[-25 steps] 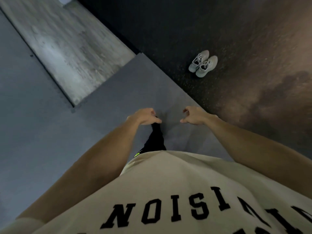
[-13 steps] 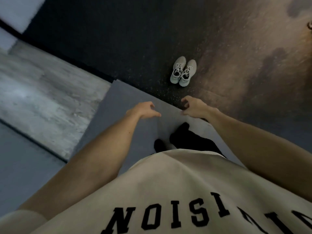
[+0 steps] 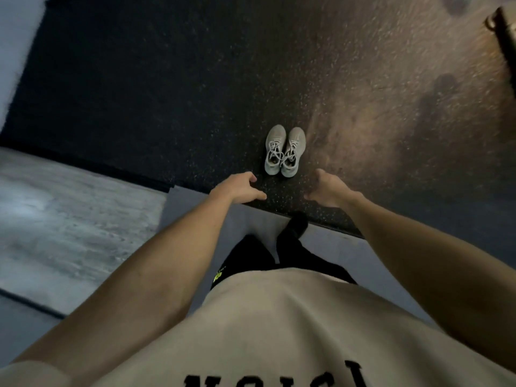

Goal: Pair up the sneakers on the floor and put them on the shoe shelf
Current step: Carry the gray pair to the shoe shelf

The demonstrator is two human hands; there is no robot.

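Note:
Two pale grey sneakers stand side by side on the dark speckled floor, toes pointing away from me: the left sneaker [image 3: 274, 149] and the right sneaker [image 3: 293, 151] touch along their sides, laces loose. My left hand [image 3: 239, 188] hovers just below and left of them, fingers loosely curled, holding nothing. My right hand [image 3: 326, 188] hovers below and right of them, fingers apart, also empty. Neither hand touches a sneaker. No shoe shelf is in view.
I stand on a grey mat [image 3: 251, 222] whose edge meets the dark speckled floor [image 3: 167, 93]. A grey wood-grain panel [image 3: 69, 219] lies to the left. A dark metal object [image 3: 505, 26] shows at the top right corner. My dark shoe [image 3: 297, 223] is at the mat's edge.
I have walked toward the sneakers: they now sit closer and straight ahead. Both hands have reached forward and spread apart, ending just short of the pair.

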